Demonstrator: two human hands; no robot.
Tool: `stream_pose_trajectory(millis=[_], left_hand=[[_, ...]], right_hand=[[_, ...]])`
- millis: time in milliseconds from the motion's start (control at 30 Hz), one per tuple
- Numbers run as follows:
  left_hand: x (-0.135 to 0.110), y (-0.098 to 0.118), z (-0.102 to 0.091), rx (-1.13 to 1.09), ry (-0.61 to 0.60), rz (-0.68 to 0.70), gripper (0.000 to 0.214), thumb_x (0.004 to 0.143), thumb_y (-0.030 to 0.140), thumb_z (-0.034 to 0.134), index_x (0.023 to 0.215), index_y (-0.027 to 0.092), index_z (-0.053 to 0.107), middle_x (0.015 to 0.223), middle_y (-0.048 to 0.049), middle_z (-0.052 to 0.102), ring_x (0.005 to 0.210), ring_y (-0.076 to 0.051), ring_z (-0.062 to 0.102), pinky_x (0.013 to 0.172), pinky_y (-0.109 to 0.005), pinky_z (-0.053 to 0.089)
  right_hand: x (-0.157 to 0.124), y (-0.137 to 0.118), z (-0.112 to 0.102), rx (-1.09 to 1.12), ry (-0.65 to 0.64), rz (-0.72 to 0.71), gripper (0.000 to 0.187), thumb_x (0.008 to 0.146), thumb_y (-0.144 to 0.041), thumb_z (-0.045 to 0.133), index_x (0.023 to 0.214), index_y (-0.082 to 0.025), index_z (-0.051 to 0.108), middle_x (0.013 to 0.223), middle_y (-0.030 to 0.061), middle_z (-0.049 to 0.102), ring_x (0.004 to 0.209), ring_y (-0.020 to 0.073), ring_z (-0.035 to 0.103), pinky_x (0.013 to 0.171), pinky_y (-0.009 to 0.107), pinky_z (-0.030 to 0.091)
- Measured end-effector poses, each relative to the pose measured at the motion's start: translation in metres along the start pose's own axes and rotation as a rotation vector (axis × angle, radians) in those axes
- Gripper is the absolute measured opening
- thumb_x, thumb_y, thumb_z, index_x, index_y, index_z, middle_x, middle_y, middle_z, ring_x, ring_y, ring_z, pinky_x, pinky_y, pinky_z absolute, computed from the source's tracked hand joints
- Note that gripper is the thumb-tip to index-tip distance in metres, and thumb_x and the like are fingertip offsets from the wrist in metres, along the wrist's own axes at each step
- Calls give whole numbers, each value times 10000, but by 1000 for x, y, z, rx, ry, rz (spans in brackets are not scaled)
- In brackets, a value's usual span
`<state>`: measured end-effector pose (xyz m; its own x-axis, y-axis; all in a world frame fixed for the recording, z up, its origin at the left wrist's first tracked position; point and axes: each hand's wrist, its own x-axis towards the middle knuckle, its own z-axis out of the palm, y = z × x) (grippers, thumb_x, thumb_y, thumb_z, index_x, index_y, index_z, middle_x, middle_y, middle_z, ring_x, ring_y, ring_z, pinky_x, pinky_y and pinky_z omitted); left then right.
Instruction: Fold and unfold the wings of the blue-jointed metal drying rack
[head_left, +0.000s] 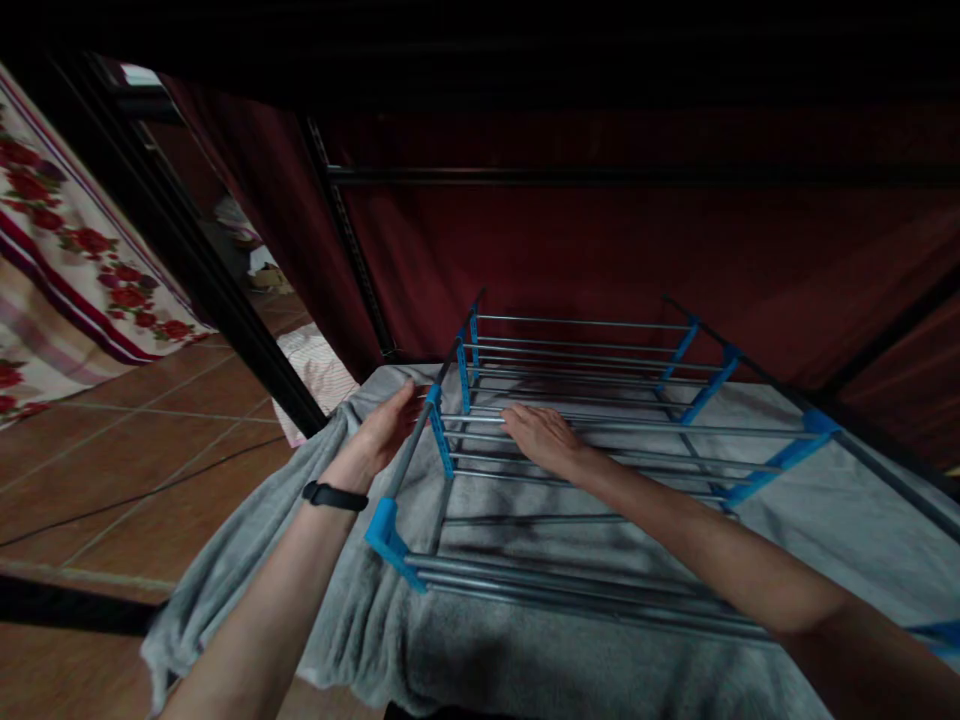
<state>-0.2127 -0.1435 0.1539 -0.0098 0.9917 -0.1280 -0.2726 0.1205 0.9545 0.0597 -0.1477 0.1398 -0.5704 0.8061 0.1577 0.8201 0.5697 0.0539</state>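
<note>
A shoe rack of grey metal tubes with blue plastic brackets [442,445] lies on its side on a grey blanket [337,610]. My left hand [386,428], with a black band on its wrist, is at the rack's left side pole beside a blue bracket. Its thumb points up along the bracket, and its fingertips are partly hidden at the pole. Over one of the upper cross tubes [675,428] my right hand [544,438] is closed, fingers curled on it near the left end. Several tubes run across to blue brackets on the right [780,462].
Black metal bed-frame posts [247,330] and a rail [600,177] surround the blanket. Dark red curtain [570,250] hangs behind. At left are a floral cloth [97,250], tiled floor [187,440], a thin cable [150,493] and a pale striped cloth [319,370].
</note>
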Motion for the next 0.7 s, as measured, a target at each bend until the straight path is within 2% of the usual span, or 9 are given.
stream_pose_trajectory(millis=[100,233,467,700], left_hand=[[13,-1,18,-15,-51,-156,360,902,517,687,942,162,736,738,-69,737,636,-208,688,626,-318,569],[14,-5,30,54,22,-78,313,943,440,650,857,148,724,663,-49,701,568,-164,651,574,-259,534],[15,-8,26,91,20,-31,291,951,387,643,799,145,701,648,-50,691,550,-148,645,569,-239,521],[21,-13,21,91,2,-10,257,915,389,688,823,149,692,713,-44,715,558,-145,643,599,-258,535]], right_hand=[[-1,-1,-5,8,7,30,331,1115,-367,342,1190,-216,627,1200,95,695,1124,230,661,852,316,472],[-1,-2,-16,10,-15,41,368,1117,-395,304,1232,-223,608,1242,104,696,1146,234,664,838,314,474],[3,-2,-23,2,-58,48,390,1116,-417,276,1236,-232,598,1239,90,720,1084,240,699,817,323,480],[7,0,-25,18,-50,28,361,1104,-428,336,1183,-221,621,1170,85,755,1063,249,720,785,319,479]])
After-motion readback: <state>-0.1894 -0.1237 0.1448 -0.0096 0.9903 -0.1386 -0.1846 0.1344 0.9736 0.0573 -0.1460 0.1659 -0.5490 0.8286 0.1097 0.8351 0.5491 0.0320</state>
